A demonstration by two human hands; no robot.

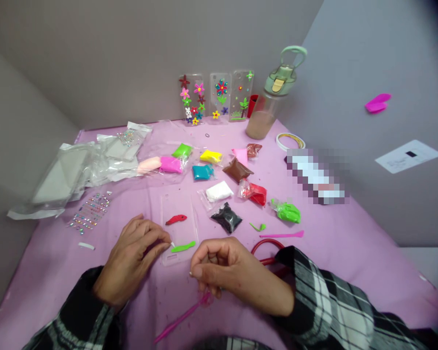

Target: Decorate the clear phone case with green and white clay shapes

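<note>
A clear phone case [178, 205] lies flat on the cloth, bearing a red clay shape [176, 219] and a light-green clay strip [183, 247]. At the case's lower left edge, my left hand [136, 253] pinches a tiny white clay piece [173, 244] by the strip's left end. My right hand [226, 265] is held just right of the case's lower end, thumb and forefinger pressed together. A tiny pale speck shows at those fingertips, too small to name. Below this hand lies a pink modelling tool [182, 318], partly hidden by the fingers.
Bagged clay in several colours, including black [226, 217], white [219, 191] and red [255, 193], lies beyond. Red-handled scissors [268, 243] are partly under my right sleeve. A bottle [272, 97] and decorated cases [219, 97] stand at the back. Gem stickers [91, 211] lie left.
</note>
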